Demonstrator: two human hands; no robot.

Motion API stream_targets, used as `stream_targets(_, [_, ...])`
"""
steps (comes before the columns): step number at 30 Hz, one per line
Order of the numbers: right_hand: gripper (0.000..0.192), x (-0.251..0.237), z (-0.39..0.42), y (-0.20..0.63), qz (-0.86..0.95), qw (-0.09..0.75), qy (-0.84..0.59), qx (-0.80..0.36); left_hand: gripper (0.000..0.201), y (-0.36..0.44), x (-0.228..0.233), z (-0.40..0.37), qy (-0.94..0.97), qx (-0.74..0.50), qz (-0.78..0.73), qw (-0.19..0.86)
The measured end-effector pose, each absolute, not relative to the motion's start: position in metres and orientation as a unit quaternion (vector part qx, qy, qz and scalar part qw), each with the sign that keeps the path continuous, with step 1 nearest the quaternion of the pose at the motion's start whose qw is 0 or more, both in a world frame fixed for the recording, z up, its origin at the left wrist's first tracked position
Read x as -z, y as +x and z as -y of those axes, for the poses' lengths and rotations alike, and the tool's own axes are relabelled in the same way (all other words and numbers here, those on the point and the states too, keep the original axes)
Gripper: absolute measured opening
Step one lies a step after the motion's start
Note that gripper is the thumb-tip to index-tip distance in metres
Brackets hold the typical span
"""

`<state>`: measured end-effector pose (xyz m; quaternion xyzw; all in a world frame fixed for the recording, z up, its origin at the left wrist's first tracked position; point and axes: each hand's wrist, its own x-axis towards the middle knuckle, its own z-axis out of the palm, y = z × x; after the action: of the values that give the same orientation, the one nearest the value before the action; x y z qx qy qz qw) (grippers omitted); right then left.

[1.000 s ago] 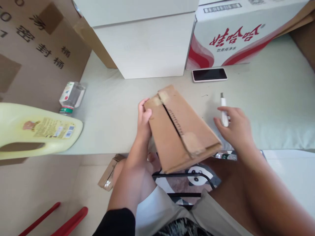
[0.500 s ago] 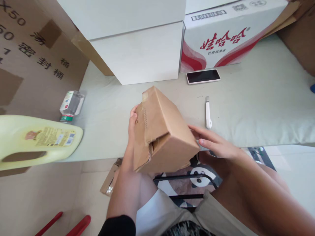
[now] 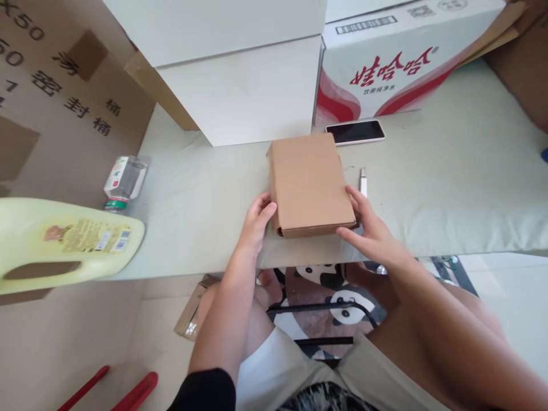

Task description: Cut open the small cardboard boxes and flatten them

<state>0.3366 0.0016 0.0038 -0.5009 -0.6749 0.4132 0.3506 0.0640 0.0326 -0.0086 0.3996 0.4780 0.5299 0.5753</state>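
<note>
Left hand fingers spread on cardboard box at its 8 o'clock corner | right hand flat-fingered at 4 o'clock corner | box flat on surface, long axis 12–6 | cutter at 3 o'clock, nearer right hand

Plain brown box on the pale green table. Behind it a white carton with red swirls and red lettering, and a black-screened phone. Pale yellow jug on the left, panda-print mat below.
</note>
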Motion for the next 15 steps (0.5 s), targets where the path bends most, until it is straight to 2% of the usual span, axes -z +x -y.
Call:
stream_targets(3, [0.098,-0.001,-0.002,0.336,0.664,0.348,-0.508,-0.425,0.059,0.063,0.008,-0.035,0.397,-0.569,-0.489,0.528])
stream_targets(6, [0.092,0.002,-0.003,0.338,0.653,0.372,-0.566,-0.339,0.057,0.058,0.004,-0.033,0.379,-0.611,-0.471,0.511])
stream_targets(9, [0.089,0.004,-0.002,0.337,0.643,0.425,-0.576,-0.271,0.067,0.053,-0.001,-0.028,0.379,-0.614,-0.439,0.536])
stream_targets(12, [0.086,0.004,0.001,0.333,0.645,0.462,-0.541,-0.279,0.076,0.054,-0.001,-0.023,0.396,-0.588,-0.434,0.555])
stream_targets(15, [0.081,0.003,0.003,0.33,0.649,0.459,-0.521,-0.311,0.069,0.055,0.005,-0.022,0.428,-0.565,-0.436,0.554])
